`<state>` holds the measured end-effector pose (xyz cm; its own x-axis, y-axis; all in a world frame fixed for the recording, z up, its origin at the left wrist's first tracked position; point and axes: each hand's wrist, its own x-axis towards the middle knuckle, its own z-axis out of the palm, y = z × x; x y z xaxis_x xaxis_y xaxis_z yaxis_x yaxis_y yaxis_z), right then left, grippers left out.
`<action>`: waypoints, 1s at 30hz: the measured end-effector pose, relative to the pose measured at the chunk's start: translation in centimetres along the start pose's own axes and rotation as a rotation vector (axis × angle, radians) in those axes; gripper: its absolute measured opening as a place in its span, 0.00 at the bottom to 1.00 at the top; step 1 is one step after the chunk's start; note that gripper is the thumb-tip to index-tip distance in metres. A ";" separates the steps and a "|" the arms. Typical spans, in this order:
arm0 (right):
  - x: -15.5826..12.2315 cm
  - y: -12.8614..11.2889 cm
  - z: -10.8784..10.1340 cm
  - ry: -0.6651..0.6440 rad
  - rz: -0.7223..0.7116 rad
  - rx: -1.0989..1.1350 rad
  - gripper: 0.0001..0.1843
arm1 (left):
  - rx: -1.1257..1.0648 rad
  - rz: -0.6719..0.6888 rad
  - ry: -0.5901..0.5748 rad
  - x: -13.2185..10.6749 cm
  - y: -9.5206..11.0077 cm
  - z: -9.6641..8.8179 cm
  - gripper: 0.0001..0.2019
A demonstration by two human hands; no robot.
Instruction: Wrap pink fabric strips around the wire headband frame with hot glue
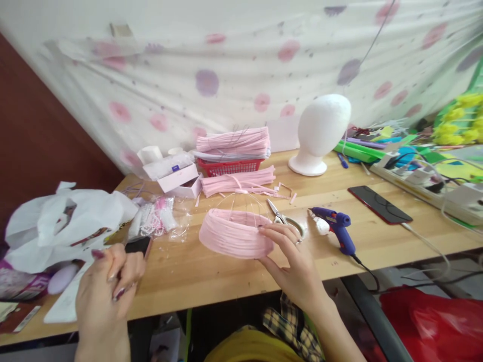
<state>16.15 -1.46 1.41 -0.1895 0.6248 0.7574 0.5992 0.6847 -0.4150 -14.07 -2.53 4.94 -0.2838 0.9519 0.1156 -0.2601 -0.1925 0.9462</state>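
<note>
White foam head (pixel 324 125) taken as the reference. Pink strip-wrapped band (pixel 230 236) is nearer the wearer than the foam head and to its left, upright at the desk (pixel 169 276). Right hand (pixel 296 261) grasps the band's right side, fingers at the rim, thumb low. Left hand (pixel 103 286), farther left of the foam head, has its fingers curled in; no object visible in them. Progress, as judged: visible side wall looks fully covered in pink; thin wire ribs (pixel 241 191) arching above remain bare, so the top seems undone. Pink strip bundle (pixel 237 182), left of the foam head, suggests ample stock. Scissors (pixel 279 217) and blue hot glue gun (pixel 334 218) lie in front of the foam head, unheld.
</note>
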 end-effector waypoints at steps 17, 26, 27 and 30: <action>-0.5 1.5 -0.8 -0.052 -0.049 -0.067 0.19 | -0.289 -0.265 0.081 2.4 -4.2 6.6 0.21; -0.7 2.0 -0.7 -0.049 -0.051 -0.050 0.19 | -0.326 -0.285 0.108 1.9 -4.2 6.7 0.19; -0.7 2.0 -0.7 -0.048 -0.046 -0.048 0.19 | -0.331 -0.289 0.106 1.8 -4.2 6.8 0.19; -0.8 1.9 -0.7 -0.045 -0.042 -0.050 0.19 | -0.338 -0.297 0.099 1.7 -4.1 7.0 0.17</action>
<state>17.97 -0.93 0.41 -0.2494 0.6133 0.7495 0.6277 0.6917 -0.3571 -7.02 1.54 3.37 -0.2338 0.9534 -0.1908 -0.6250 0.0030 0.7806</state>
